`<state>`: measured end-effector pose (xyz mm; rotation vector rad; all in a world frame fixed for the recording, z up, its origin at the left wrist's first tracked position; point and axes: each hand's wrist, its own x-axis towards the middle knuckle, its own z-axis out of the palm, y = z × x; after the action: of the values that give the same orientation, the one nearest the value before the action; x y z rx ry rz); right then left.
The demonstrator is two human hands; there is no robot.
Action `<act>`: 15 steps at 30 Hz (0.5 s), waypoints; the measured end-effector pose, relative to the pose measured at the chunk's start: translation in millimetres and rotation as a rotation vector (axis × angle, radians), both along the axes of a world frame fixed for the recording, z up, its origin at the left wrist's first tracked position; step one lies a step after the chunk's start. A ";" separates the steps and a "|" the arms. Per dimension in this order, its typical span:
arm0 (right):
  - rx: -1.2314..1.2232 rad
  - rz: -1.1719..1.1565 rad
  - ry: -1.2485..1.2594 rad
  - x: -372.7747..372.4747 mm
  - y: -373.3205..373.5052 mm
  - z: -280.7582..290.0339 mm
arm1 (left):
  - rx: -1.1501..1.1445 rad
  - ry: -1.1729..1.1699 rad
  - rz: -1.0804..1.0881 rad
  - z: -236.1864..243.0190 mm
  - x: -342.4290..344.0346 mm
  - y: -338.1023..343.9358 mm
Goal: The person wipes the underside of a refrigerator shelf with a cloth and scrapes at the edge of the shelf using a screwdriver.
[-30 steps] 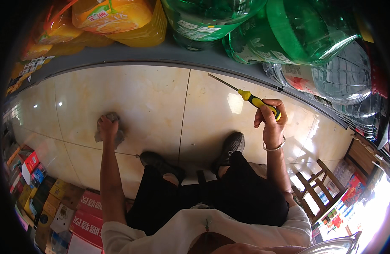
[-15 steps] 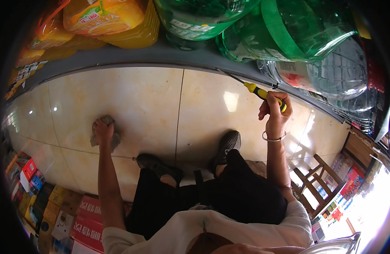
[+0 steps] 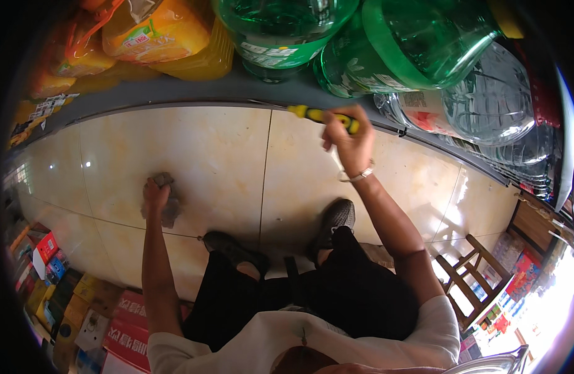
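Note:
My right hand (image 3: 351, 140), with a bracelet at the wrist, is closed around the yellow and black handle of a screwdriver (image 3: 315, 115). Its thin shaft points left along the front edge of the grey shelf (image 3: 168, 95); whether the tip touches the edge I cannot tell. Over the tiled floor at left, my left hand (image 3: 155, 196) grips a crumpled grey rag (image 3: 169, 215), which hangs partly below the fingers.
On the shelf stand orange juice jugs (image 3: 156, 37), large green bottles (image 3: 417, 50) and clear bottles (image 3: 486, 100). A wooden stool (image 3: 477, 280) is at the right. Boxes (image 3: 128, 333) are stacked at lower left. My shoes (image 3: 234, 249) rest on the tiles.
My right hand has swung left with the screwdriver, whose shaft now lies more nearly along the shelf edge. My left hand and the rag have barely shifted.

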<state>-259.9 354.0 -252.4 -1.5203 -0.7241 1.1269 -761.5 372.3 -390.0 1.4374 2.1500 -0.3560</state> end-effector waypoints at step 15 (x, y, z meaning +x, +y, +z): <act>0.112 -0.073 0.009 40.5 -89.4 48.6 | 0.151 -0.646 -0.766 149.5 231.5 48.8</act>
<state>-219.4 264.6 -203.9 -1.4349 -0.7083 1.0210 -530.1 421.2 -240.5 2.0752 1.0891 0.0269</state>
